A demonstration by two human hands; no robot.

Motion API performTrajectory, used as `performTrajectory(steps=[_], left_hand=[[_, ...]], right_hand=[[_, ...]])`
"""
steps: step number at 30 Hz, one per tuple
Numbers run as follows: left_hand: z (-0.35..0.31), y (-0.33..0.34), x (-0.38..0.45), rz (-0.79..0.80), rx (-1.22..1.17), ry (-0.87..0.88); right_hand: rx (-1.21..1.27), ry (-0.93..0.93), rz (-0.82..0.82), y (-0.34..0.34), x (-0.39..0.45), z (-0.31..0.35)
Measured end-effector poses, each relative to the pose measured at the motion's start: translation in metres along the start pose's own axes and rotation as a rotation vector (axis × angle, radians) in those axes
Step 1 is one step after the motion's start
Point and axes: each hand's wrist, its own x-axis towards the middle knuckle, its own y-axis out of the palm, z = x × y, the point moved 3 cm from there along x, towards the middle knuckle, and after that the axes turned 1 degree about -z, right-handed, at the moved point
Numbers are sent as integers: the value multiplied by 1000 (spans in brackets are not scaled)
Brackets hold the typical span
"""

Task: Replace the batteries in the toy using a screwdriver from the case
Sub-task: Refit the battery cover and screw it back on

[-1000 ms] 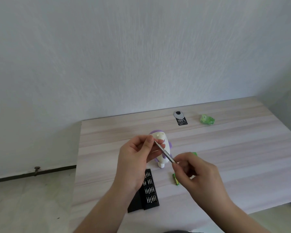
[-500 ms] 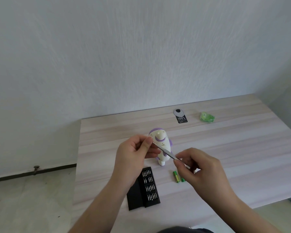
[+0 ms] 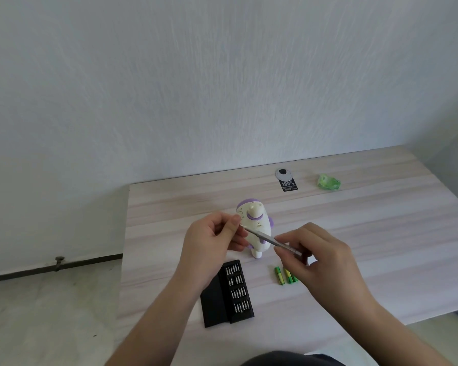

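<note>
Just above the toy [image 3: 254,228] standing on the table [image 3: 381,233], both hands share the screwdriver [image 3: 269,238] — left hand [image 3: 212,244] pinching its tip end, right hand [image 3: 317,256] pinching the handle — and a loosely seated bit could drop beside the case [image 3: 229,294].

Black tag [image 3: 288,185] at the table's far edge — white "100%", smaller line beneath too small to read
</note>
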Motion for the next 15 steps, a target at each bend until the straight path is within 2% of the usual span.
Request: performTrajectory(steps=[15], left_hand=[[6, 1, 3, 51, 138, -60]], right_hand=[[14, -21, 22, -1, 3, -13]])
